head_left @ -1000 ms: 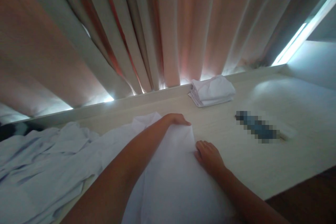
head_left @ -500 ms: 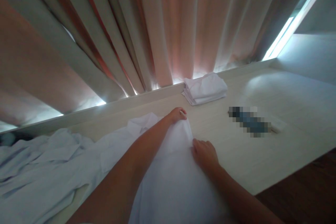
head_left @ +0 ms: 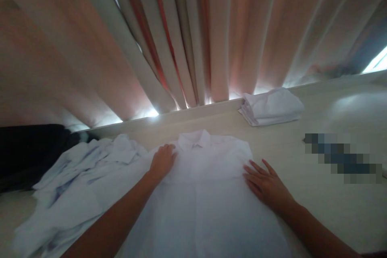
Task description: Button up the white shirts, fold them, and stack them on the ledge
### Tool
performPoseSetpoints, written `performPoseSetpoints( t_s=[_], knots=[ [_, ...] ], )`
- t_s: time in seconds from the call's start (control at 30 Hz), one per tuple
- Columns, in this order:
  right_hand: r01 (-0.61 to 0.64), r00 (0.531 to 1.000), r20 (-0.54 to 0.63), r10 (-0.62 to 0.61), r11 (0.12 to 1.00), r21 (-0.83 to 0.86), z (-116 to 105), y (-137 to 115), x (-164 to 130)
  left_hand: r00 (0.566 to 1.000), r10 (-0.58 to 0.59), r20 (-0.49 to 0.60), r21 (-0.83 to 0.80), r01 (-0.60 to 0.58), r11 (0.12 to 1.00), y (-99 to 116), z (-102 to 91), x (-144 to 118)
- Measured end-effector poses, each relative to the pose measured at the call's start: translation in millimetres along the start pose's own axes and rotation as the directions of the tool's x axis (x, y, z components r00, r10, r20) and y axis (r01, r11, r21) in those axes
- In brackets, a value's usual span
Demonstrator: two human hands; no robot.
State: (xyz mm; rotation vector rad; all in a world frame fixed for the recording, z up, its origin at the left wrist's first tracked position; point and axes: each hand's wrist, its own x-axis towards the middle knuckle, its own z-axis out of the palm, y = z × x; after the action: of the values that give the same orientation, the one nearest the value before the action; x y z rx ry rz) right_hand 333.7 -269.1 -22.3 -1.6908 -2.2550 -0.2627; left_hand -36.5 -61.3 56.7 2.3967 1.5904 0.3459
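Observation:
A white collared shirt [head_left: 196,209] lies spread face down or back up, I cannot tell which, with its collar [head_left: 194,139] pointing away from me. On its left shoulder rests my left hand [head_left: 163,160], fingers lying over the cloth and slightly bent. My right hand [head_left: 266,183] is open at the shirt's right edge, its fingers spread and the tips touching the fabric. Left of the shirt is a heap of crumpled white clothes [head_left: 90,177], partly behind my left forearm.
A folded white garment [head_left: 272,107] sits at the back of the pale surface [head_left: 320,217], near the raised edge below the curtains [head_left: 242,28]. At right lies a pixelated dark item [head_left: 338,155]. Something black [head_left: 30,153] is at far left.
My view has turned left. My left hand moved from the upper cloth to the shirt's left shoulder. My right hand let go of the edge and spread its fingers; the collar now shows.

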Motion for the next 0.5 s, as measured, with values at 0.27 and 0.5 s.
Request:
performPoseSetpoints(
  t_s=[0.27, 0.5],
  knots=[
    [0.112, 0.983, 0.138, -0.122, 0.991, 0.072, 16, -21, 46, 0.976, -0.109, 0.188, -0.034, 0.118, 0.992, -102, -8.9, -14],
    [0.138, 0.934, 0.316, -0.164, 0.985, 0.103, 18, -30, 49, 0.97, -0.114, 0.213, -0.27, 0.171, 0.948, -116, -22.3, 8]
  ],
)
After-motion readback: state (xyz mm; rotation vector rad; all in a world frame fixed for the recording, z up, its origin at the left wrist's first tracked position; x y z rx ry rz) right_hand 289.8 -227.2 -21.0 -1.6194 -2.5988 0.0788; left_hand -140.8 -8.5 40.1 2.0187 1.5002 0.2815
